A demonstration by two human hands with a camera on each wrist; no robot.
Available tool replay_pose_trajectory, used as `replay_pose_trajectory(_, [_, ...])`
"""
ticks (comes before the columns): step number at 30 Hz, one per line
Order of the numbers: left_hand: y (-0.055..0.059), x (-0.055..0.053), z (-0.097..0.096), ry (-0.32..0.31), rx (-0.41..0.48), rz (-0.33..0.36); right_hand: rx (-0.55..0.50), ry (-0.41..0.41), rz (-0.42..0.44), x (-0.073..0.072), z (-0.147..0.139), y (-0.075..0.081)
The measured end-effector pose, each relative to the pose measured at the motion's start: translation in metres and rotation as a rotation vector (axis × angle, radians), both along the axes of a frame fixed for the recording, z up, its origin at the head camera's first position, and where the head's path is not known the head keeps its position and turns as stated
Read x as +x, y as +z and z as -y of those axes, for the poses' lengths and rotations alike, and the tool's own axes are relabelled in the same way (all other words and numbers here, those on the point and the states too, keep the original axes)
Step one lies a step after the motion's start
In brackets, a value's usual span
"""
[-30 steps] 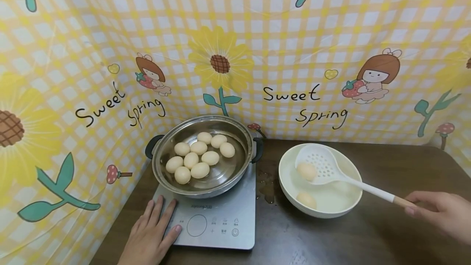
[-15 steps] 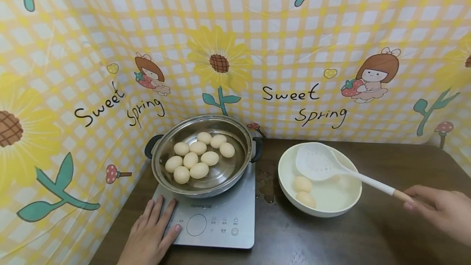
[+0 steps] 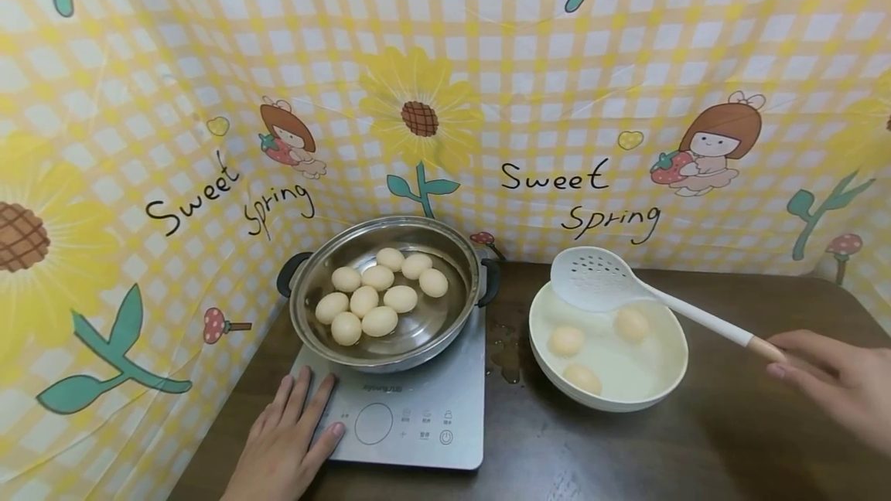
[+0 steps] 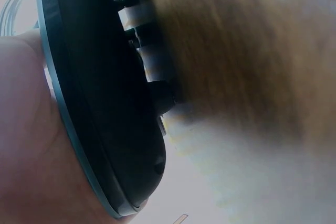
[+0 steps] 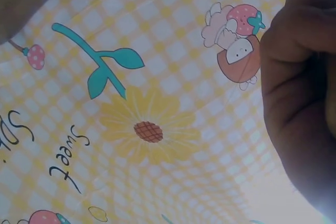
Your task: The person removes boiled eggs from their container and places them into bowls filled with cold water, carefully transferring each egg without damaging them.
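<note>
In the head view my right hand (image 3: 835, 377) grips the wooden handle end of a white slotted skimmer (image 3: 595, 284). Its scoop hangs over the far side of a cream bowl (image 3: 609, 402), with no egg on it. Water and three eggs (image 3: 567, 340) lie in the bowl, one just below the scoop's edge. My left hand (image 3: 281, 439) rests with straight fingers on the left edge of a silver induction cooktop (image 3: 418, 439). On the cooktop stands a steel pot (image 3: 431, 339) holding several pale eggs (image 3: 379, 322). The right wrist view shows curled fingers (image 5: 299, 77), the skimmer out of sight.
A dark wooden table (image 3: 752, 308) carries everything, with a small water puddle (image 3: 506, 366) between cooktop and bowl. Yellow checked cloth (image 3: 557, 99) hangs behind and to the left. Black handles (image 3: 489, 283) stick out from the pot's sides. The cooktop's dark underside (image 4: 105, 77) fills the left wrist view.
The skimmer held an egg over the bowl, then tipped; that egg now lies in the water. The skimmer has risen toward the bowl's far rim, uncovering a third egg. My left hand stays put.
</note>
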State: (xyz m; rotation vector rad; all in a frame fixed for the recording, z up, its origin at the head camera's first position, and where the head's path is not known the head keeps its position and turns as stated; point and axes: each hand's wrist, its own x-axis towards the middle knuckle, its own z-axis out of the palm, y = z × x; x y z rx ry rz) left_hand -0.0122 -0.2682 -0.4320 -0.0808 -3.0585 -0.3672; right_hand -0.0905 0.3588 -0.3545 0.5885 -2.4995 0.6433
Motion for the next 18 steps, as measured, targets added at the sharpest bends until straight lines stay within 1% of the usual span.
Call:
replay_pose_trajectory(2, [-0.0001,0.0,0.0002,-0.001,0.0,-0.001,-0.032,-0.011,0.025,0.0,0.0014,0.0022])
replay_pose_trajectory(7, [0.0001,-0.0004,-0.0002,-0.003,0.003,-0.004,-0.073,-0.033,0.058,-0.0011,0.0032,0.0065])
replay_pose_trajectory(9, [0.0003,-0.0003,-0.0004,-0.004,0.006,-0.005,-0.09,-0.026,0.054,-0.0014,0.0039,0.0067])
replay_pose_trajectory(17, [0.0016,0.0002,-0.0005,-0.004,0.015,-0.005,-0.177,-0.03,0.087,-0.0017,0.0097,0.0084])
replay_pose_trajectory(18, [0.0018,0.0003,-0.0004,-0.002,0.018,-0.003,-0.173,-0.026,0.078,-0.0023,0.0107,0.0083])
